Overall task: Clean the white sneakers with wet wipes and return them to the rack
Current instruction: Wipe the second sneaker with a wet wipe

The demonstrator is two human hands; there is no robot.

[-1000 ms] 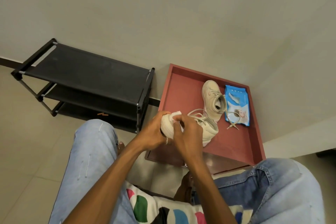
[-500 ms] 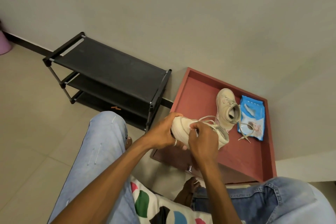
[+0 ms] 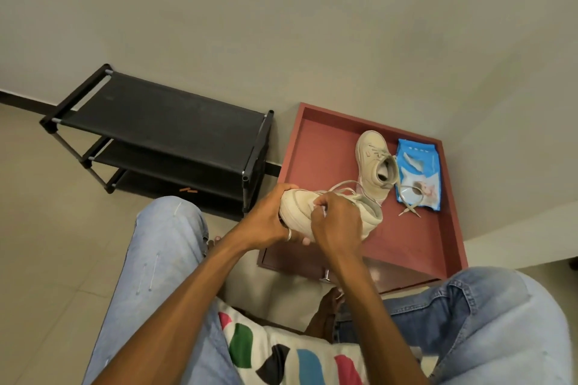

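Held sneaker (image 3: 300, 208) above near-left corner of tray (image 3: 312, 141) — left hand (image 3: 266, 223) curled round toe, right hand (image 3: 339, 228) pinching what looks like wipe (image 3: 322, 213) against upper. Judged light, upper soft, sole firm — hold by sole and toe; loose laces may snag. Second sneaker (image 3: 372, 162) inside tray.

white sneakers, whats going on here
A seated person is cleaning one white sneaker: the left hand grips its toe, and the right hand pinches what looks like a wipe against its side. The second sneaker sits on the red table beside the blue wipes pack. Neither is on the black rack yet.
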